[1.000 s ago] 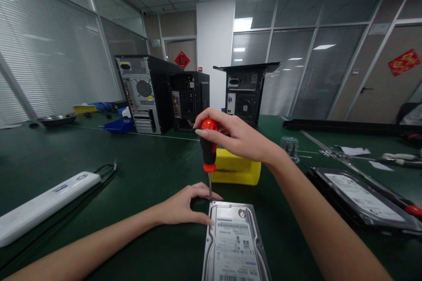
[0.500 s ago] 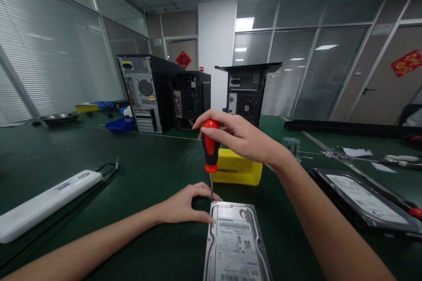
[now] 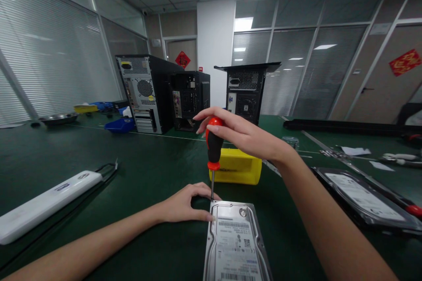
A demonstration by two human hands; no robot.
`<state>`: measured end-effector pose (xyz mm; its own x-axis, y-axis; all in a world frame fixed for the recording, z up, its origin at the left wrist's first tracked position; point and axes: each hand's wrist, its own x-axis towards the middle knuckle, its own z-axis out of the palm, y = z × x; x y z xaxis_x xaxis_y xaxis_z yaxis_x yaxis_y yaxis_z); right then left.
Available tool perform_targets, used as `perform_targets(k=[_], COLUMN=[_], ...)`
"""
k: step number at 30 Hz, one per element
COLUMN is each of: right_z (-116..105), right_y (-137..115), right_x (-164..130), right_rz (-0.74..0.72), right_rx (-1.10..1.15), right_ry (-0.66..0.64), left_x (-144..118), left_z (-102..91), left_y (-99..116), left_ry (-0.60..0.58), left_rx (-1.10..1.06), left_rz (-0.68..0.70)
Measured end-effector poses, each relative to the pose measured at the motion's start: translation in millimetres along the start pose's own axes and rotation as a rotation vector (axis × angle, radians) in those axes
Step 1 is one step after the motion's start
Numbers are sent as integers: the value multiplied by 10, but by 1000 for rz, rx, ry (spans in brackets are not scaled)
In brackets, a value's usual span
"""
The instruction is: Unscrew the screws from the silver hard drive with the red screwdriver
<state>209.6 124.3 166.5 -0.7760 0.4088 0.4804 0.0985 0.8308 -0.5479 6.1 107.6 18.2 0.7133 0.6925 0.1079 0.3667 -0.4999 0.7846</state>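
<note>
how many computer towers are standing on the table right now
3: one grey-backed tower at left, a black tower beside it, and a third tower behind the right hand. Others may be hidden behind them.

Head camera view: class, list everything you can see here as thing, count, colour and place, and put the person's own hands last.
hard drive: one, silver, nearest edge, centre.
screwdriver: one, red and black, upright, tip at the drive's far left corner.
yellow box: one, behind the drive.
power strip: one, white, left.
computer towers: three, black, far side.
bagged drive: one, right.
blue bin: one, far left.
table: one, green.
left hand: steadies the drive's corner.
right hand: grips the screwdriver handle.
</note>
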Motion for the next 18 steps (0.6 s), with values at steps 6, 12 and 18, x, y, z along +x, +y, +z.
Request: perform_targets(k=[6,12,18], right_z=[13,-29,-85], right_y=[1,-38,-31], right_x=[20,-19,-56], right_rz=[22,100,125], right_rx=[-176,-189,-135], right_ry=[68,45,-1], left_x=[-7,-12,-13], left_z=[-2,2,3], left_y=[-7,-20,-58], left_ry=[-1,3,10], left_rx=[14,9,17], left_rz=[-14,-19,-4])
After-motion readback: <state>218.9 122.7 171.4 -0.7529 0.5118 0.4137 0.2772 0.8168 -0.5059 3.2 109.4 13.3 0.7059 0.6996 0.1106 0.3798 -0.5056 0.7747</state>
